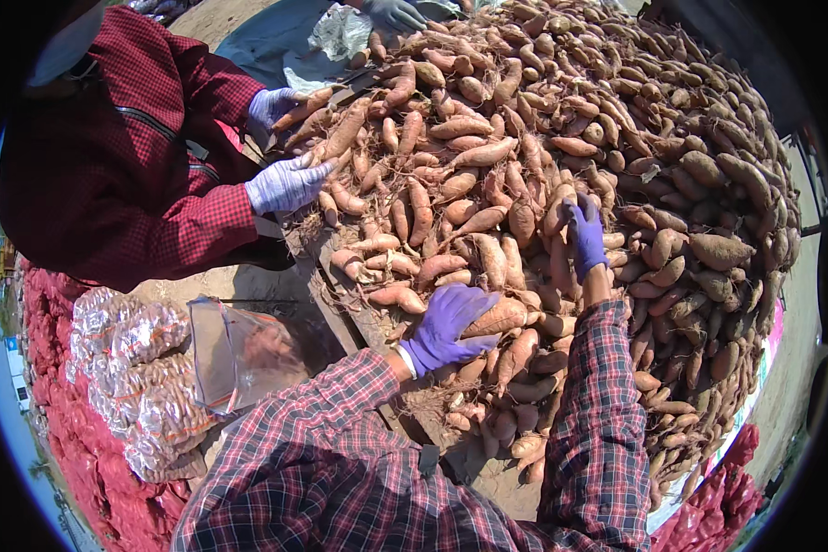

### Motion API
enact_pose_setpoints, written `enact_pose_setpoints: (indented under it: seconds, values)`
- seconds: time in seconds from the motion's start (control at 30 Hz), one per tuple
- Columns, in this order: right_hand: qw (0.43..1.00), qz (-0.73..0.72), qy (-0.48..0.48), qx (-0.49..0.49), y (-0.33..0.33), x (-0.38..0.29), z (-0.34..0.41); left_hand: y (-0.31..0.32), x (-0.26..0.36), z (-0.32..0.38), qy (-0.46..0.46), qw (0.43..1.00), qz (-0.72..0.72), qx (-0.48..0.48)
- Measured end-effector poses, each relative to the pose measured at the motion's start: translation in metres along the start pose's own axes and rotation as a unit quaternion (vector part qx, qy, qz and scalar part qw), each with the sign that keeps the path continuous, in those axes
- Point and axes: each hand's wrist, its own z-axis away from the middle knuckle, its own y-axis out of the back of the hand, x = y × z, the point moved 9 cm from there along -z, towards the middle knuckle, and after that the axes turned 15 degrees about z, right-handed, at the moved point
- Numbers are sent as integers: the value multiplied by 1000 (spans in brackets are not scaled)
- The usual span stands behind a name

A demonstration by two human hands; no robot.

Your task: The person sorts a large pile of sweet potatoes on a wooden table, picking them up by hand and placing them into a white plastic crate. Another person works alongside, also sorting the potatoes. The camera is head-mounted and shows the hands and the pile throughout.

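Observation:
My left hand (450, 330), in a purple glove, is at the near side of a heap of sweet potatoes. Its fingers and thumb lie on either side of a thick sweet potato (500, 316). Farther forward and to the right, my right hand (586, 234), also purple-gloved, reaches into the heap. Its fingertips are against a tan sweet potato (559, 205); whether they grip it is unclear. Many of the roots carry thin hairy rootlets and soil. Below my left hand, more sweet potatoes (517, 355) lie on a wooden board (424, 408).
At left, a person in a red checked jacket (172, 124) handles sweet potatoes with grey-white gloves (286, 185). Another gloved hand (395, 14) is at the far edge. An open clear plastic bag (245, 359), filled clear bags (134, 372) and red mesh sacks (86, 428) stand lower left.

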Motion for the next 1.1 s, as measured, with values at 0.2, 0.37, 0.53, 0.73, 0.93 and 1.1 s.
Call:
enact_pose_setpoints:
  seconds: [0.2, 0.37, 0.53, 0.73, 0.93, 1.1]
  values:
    - [995, 56, 80, 25, -73, -77, 6, -21, 3, 22, 43, 997, -44, -45]
    - [987, 46, 152, -40, -108, -159, 6, -52, -15, 7, 135, 987, -11, -84]
    - [960, 50, 183, -207, -90, -197, 44, -36, -67, 13, 453, 883, 113, -46]
    - [900, 251, 294, -204, -51, -102, 161, 2, -47, 7, 248, 955, 160, 27]
    - [903, 283, 261, -189, -40, -87, 201, 10, -32, 27, 196, 974, 115, 12]
    - [958, -90, 42, -269, -38, -98, 184, 33, -18, 3, 192, 959, 187, 92]
